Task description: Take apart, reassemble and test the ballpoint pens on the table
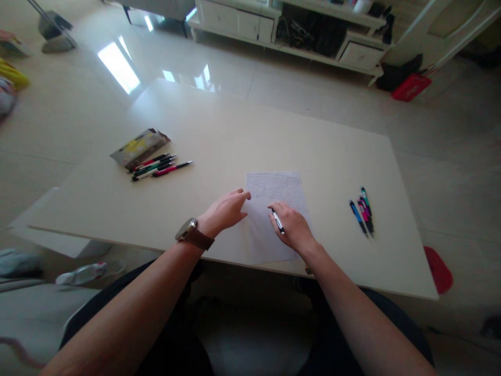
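Note:
A sheet of paper (270, 245) lies near the front edge of the white table, its upper part covered with lines of small marks. My right hand (293, 225) rests over the sheet's right half, its fingers closed around a white and black pen (278, 221). At the sheet's left edge is my left hand (229, 210), with thumb and fingers apart and nothing in them. A watch on a brown strap (194, 234) circles my left wrist. The pen's tip is hard to make out.
Several pens (156, 166) lie beside a grey and yellow box (141, 148) on the table's left. Several blue, pink and teal pens (363, 210) lie on the right. A plastic bottle (82, 273) is below at left; a white cabinet (235, 21) stands beyond the table (332, 156).

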`<state>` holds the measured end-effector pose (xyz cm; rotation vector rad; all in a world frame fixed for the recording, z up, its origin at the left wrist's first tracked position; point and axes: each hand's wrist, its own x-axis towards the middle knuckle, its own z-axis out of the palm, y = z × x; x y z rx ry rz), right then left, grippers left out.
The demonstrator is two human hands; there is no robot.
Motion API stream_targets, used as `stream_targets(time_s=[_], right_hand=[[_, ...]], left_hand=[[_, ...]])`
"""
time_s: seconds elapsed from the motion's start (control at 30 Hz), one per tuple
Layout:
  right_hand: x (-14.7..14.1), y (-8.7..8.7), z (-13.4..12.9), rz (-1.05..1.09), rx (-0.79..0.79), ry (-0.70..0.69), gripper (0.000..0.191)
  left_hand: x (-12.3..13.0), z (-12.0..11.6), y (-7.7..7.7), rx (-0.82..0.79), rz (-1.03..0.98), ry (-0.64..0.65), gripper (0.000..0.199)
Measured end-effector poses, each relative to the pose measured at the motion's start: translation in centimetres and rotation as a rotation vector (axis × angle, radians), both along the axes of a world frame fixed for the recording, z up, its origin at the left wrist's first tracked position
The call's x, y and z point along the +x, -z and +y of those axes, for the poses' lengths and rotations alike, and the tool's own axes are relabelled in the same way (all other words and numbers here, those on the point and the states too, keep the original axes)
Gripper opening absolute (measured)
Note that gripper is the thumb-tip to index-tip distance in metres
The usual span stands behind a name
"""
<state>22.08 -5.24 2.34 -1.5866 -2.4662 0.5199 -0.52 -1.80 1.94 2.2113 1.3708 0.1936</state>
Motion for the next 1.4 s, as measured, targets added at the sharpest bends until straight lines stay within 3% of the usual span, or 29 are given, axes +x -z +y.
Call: stream_targets(time_s=[0.1, 0.27, 0.4, 0.5, 0.7, 0.83, 1.4], right_hand=[[-0.3, 0.3, -0.2, 0.053, -0.042, -0.002, 0.022], [-0.3, 0.3, 0.3, 0.301, -0.053, 0.109, 0.014], [0.0, 0.6, 1.1, 0.423, -0.081, 0.237, 0.022], [0.4, 1.7, 1.6, 0.494, -0.102, 0.322, 0.010], [1.5, 5.3, 1.2, 0.690, -0.234, 0.369, 0.016], [1.7, 6.1, 0.4, 0.627, -0.203, 0.320, 0.017], [1.0, 6.2, 0.1, 0.533, -0.084, 0.267, 0.019]], left_hand=[[0.0, 0.0, 0.5, 0.025, 0.053, 0.024, 0.043], [0.5, -0.3, 1.7, 0.067, 0.137, 0.006, 0.067], [1.4, -0.9, 2.0, 0.074, 0.152, 0.024, 0.062], [2.0, -1.4, 1.8, 0.084, 0.128, 0.074, 0.059], [2.2, -2.2, 2.5, 0.077, 0.101, 0.131, 0.074], [2.2, -2.3, 2.8, 0.074, 0.109, 0.133, 0.079], [2.5, -2.2, 2.4, 0.064, 0.128, 0.131, 0.079]])
